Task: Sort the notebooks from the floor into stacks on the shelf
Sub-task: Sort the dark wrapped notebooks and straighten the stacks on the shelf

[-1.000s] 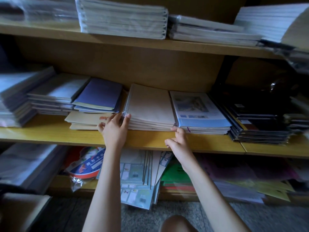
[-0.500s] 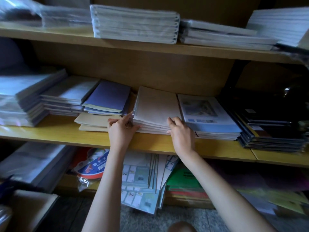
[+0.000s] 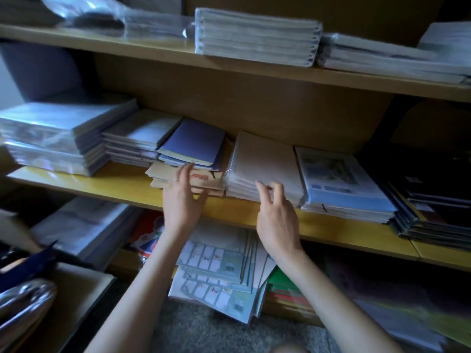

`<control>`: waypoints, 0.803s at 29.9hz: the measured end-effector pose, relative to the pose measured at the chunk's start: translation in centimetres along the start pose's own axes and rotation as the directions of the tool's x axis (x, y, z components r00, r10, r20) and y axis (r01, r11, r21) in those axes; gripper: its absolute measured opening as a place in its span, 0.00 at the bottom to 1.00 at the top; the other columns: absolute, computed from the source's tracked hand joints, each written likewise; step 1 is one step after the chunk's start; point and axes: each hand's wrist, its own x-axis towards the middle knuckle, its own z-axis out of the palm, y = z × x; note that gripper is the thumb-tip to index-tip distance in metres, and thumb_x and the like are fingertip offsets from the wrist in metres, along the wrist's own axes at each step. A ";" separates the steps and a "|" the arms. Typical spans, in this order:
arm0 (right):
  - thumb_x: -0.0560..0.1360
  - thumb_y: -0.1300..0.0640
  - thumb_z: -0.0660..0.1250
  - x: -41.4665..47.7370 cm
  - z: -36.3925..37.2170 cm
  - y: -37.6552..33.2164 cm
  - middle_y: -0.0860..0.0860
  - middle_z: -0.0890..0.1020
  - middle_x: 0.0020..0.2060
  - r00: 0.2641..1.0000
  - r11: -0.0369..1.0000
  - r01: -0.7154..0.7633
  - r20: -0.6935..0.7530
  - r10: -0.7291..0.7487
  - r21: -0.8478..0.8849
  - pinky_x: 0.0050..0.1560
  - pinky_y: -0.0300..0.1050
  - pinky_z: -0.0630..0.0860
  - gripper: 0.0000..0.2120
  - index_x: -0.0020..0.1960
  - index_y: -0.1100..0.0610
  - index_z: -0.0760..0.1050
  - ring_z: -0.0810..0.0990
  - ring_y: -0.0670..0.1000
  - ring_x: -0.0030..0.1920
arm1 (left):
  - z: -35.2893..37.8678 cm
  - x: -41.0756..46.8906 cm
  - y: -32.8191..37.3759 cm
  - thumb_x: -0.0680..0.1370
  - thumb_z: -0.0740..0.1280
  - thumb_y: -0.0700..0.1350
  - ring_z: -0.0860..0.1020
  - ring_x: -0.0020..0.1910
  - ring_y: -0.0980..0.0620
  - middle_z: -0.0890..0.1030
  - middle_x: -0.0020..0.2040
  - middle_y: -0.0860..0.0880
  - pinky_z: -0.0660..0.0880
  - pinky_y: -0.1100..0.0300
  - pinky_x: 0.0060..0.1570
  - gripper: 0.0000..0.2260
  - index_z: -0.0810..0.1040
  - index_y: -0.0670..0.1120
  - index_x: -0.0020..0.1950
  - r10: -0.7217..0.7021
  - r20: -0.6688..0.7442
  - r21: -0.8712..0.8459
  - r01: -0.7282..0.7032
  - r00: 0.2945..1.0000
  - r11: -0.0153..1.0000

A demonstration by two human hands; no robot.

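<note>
A stack of white spiral notebooks [image 3: 265, 161] lies in the middle of the wooden shelf [image 3: 122, 186]. My right hand [image 3: 276, 215] hovers at its front edge, fingers apart and curled, holding nothing. My left hand [image 3: 182, 200] is open in front of a low stack of tan notebooks [image 3: 163, 173], fingertips near a purple notebook [image 3: 193, 140] lying on top of them. To the right sits a stack of blue-covered notebooks [image 3: 341, 182]. More notebooks with printed grids [image 3: 216, 271] lean out from the lowest shelf toward the floor.
Wrapped stacks [image 3: 56, 138] fill the shelf's left end, dark notebooks [image 3: 433, 200] the right. The upper shelf [image 3: 254, 67] carries white spiral stacks [image 3: 254, 36]. Green and red books [image 3: 285, 289] lie below. A brown box [image 3: 76, 291] and a shiny object [image 3: 23, 299] sit at lower left on grey carpet [image 3: 204, 329].
Both hands have come off the white spiral stack and drawn back a little from the shelf, fingers spreading. The view has shifted so the shelf sits further right.
</note>
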 end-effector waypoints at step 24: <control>0.58 0.52 0.82 6.3 6.9 -7.4 0.47 0.79 0.22 0.981 0.970 0.143 -0.100 -0.165 -0.195 0.22 0.31 0.59 0.17 0.45 0.51 0.83 0.75 0.47 0.19 | -3.1 5.6 -8.2 0.62 0.78 0.53 0.78 0.53 0.41 0.82 0.52 0.44 0.70 0.54 0.44 0.24 0.76 0.46 0.52 -0.384 0.010 0.065 0.383 0.923 0.921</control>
